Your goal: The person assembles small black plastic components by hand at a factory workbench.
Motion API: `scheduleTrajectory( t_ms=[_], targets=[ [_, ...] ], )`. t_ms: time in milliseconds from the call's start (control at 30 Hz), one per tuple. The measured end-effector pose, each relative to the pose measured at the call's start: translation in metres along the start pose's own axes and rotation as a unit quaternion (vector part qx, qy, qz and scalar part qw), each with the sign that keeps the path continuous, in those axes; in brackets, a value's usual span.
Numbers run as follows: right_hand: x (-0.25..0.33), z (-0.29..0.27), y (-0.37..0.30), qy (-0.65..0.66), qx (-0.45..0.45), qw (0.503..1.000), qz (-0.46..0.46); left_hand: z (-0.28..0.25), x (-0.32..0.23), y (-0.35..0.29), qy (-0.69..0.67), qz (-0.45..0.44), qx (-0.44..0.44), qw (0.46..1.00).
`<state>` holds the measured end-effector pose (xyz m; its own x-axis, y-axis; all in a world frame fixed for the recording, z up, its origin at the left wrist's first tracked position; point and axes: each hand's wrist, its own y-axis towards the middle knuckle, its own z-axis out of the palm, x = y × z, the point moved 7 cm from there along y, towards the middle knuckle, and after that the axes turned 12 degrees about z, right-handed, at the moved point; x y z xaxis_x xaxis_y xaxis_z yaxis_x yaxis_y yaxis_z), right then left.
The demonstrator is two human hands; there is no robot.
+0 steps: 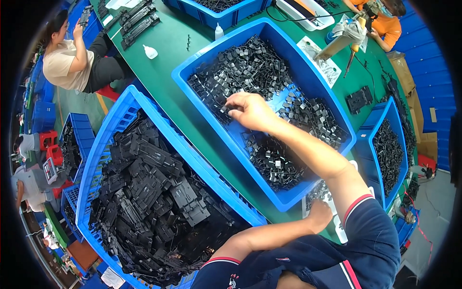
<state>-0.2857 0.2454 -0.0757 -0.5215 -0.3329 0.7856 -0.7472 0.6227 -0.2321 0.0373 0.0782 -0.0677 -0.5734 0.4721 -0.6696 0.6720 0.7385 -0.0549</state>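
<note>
My right hand (250,110) is in the big bin (284,198) with the small parts (252,62). The bin sits on the surface (168,58). My left hand (320,215) is near it. A crate (202,168) of flat parts (190,200) is left, a smaller bin (366,139) right.

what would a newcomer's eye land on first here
Probably the large blue bin of small dark parts at the centre, with the right hand inside it. Next comes the blue crate at lower left, heaped with flat black pieces. A co-worker's orange shirt at upper right also stands out.
</note>
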Motion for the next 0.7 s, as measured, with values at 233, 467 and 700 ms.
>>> scheduleTrajectory(
  t_ms=[233, 467, 700],
  targets=[
    [0.021, 0.027, -0.01, -0.129, -0.086, 0.985, -0.08, 0.047, 0.015, 0.015, -0.185, -0.035, -0.174, 0.967],
    [0.006, 0.018, 0.0, 0.04, 0.01, 0.998, -0.049, 0.038, 0.012, 0.011, -0.105, -0.031, -0.245, 0.963],
    [-0.027, -0.011, 0.014, 0.347, 0.15, 0.911, 0.164, 0.016, 0.006, 0.005, -0.033, -0.015, -0.066, 0.997]
  ],
)
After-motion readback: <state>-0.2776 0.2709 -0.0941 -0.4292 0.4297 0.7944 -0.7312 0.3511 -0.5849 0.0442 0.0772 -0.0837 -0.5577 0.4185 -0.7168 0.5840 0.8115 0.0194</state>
